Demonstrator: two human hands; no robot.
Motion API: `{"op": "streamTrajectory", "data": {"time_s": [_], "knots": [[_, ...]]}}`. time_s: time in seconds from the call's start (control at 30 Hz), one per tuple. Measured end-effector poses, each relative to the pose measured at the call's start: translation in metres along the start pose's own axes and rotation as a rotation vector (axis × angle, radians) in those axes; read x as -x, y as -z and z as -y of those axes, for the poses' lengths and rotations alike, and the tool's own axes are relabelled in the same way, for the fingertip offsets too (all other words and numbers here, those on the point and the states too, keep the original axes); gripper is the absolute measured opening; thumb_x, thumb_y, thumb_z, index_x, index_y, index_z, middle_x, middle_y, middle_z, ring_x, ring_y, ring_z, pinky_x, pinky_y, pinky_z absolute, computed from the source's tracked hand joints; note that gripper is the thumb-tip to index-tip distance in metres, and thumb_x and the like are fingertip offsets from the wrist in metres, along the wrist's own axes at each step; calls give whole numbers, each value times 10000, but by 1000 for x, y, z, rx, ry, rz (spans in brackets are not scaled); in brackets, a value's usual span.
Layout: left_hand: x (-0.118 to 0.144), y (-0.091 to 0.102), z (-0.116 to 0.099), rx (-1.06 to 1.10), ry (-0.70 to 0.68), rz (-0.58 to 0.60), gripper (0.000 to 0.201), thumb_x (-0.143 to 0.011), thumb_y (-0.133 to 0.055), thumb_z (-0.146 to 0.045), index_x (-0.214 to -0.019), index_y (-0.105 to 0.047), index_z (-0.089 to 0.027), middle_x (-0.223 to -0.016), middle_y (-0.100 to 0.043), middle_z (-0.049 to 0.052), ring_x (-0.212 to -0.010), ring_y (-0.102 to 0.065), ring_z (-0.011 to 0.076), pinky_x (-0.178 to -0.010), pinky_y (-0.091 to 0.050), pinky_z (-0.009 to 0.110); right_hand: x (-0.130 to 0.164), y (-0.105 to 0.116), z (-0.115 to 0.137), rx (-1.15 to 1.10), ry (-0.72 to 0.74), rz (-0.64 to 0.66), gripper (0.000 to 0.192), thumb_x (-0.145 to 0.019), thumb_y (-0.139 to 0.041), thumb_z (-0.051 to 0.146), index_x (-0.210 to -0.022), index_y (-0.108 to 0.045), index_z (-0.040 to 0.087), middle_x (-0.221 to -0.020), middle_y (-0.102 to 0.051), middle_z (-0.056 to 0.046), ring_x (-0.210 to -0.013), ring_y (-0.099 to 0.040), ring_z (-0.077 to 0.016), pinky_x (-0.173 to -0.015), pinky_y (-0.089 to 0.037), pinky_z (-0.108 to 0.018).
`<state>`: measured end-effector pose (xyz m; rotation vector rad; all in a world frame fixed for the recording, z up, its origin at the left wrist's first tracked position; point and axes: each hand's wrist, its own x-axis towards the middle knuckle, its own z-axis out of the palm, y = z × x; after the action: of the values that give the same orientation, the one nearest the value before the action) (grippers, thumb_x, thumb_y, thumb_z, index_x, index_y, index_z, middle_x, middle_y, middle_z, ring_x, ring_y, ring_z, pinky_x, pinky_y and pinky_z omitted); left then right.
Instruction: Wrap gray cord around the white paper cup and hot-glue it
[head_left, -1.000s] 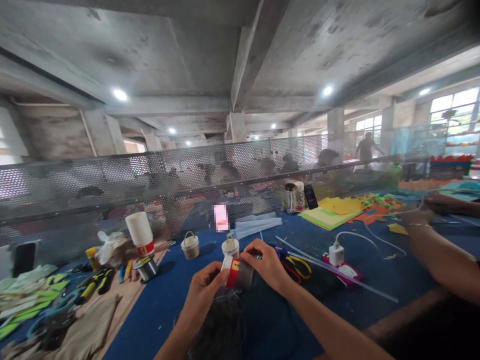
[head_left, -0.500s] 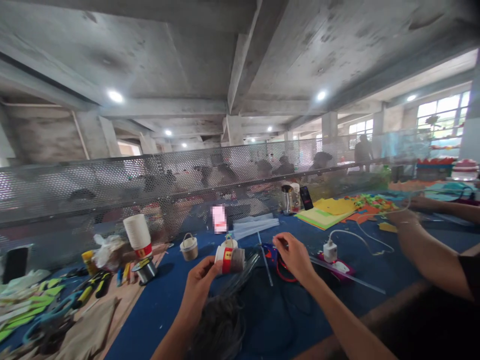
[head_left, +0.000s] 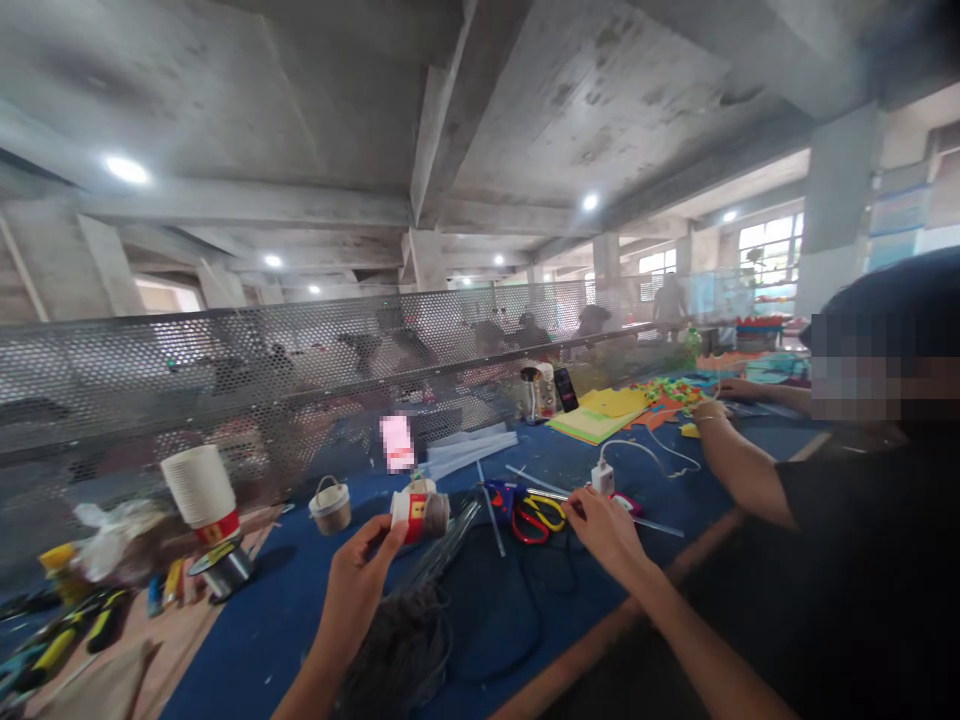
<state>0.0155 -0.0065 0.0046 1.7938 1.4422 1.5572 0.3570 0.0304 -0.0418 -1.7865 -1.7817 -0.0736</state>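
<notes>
Cup (head_left: pixel 414 517) with red band and grey end – held tipped on its side above desk (head_left: pixel 247 640), pinched between thumb and fingers of left hand (head_left: pixel 360 565). Right hand (head_left: pixel 606 525) near charger (head_left: pixel 602 477), fingers bent – whether gripping anything, cannot tell. Pail (head_left: pixel 330 508) upright on desk, left of cup. Grey fibre (head_left: pixel 397 645) beside left forearm.

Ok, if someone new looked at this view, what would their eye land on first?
Probably the red-and-white cup pinched in the left hand, just below the picture's middle, with grey around its right end. Next, the bright yellow and green sheets towards the far side of the blue table, right of centre. Then the tall stack of white cups on the left.
</notes>
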Motion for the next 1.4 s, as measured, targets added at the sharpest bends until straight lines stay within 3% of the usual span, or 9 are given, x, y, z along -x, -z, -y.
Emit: {"op": "streamTrajectory", "data": {"time_s": [0.37,0.53,0.67,0.8,0.97,1.03,1.2,1.4], "knots": [[1,1,-1,-34,-16,-17,364,-794,-629,-514,-845,-716,-165,-703,-658,-4,-663,-561,182,-604,-414,219,-25,0,26,-12,91,55,175,-885,-525,230,-913,-694,194,-1016,-686,-94,-987,-620,-217,-835,-402,-289],[-2,1,2,-22,-29,-26,383,-778,-636,-529,-822,-725,-160,-697,-660,1,-669,-562,187,-615,-415,226,-33,-16,37,-20,74,185,249,-885,-543,345,-834,-732,191,-895,-736,-101,-895,-679,-241,-755,-434,-293],[-1,1,-2,14,-35,-2,374,-795,-624,-512,-849,-720,-155,-739,-667,6,-697,-562,186,-634,-413,223,-41,-31,52,-48,26,275,398,-925,-452,468,-856,-742,203,-846,-754,-93,-830,-707,-226,-689,-459,-270],[0,1,-4,14,-38,-2,348,-809,-611,-488,-834,-705,-153,-751,-672,5,-700,-568,180,-640,-413,219,-53,-44,70,-40,-42,387,545,-921,-418,541,-690,-737,164,-658,-733,-113,-713,-722,-227,-665,-490,-265],[-1,1,-1,16,-52,1,343,-823,-589,-474,-832,-709,-152,-738,-684,10,-709,-589,191,-640,-424,222,-60,-51,83,13,-88,354,567,-839,-498,622,-866,-749,115,-905,-744,-203,-1017,-670,-335,-830,-489,-367],[-1,2,-1,27,-54,-5,337,-821,-594,-467,-848,-711,-151,-771,-701,19,-724,-599,197,-649,-429,226,-63,-53,84,10,-101,358,549,-813,-532,619,-893,-746,120,-940,-742,-200,-1043,-658,-343,-838,-489,-379],[-1,2,-1,41,-58,1,320,-837,-584,-448,-881,-707,-156,-817,-712,23,-763,-608,202,-685,-437,229,-65,-55,82,-46,-166,409,435,-811,-550,541,-738,-738,156,-717,-748,-140,-879,-712,-294,-752,-509,-328],[-1,3,-1,28,-60,-7,319,-836,-591,-449,-876,-699,-152,-781,-690,11,-743,-597,191,-679,-434,225,-59,-52,77,-167,-213,388,444,-837,-532,466,-550,-667,156,-619,-719,-138,-765,-716,-271,-713,-494,-306]]}}
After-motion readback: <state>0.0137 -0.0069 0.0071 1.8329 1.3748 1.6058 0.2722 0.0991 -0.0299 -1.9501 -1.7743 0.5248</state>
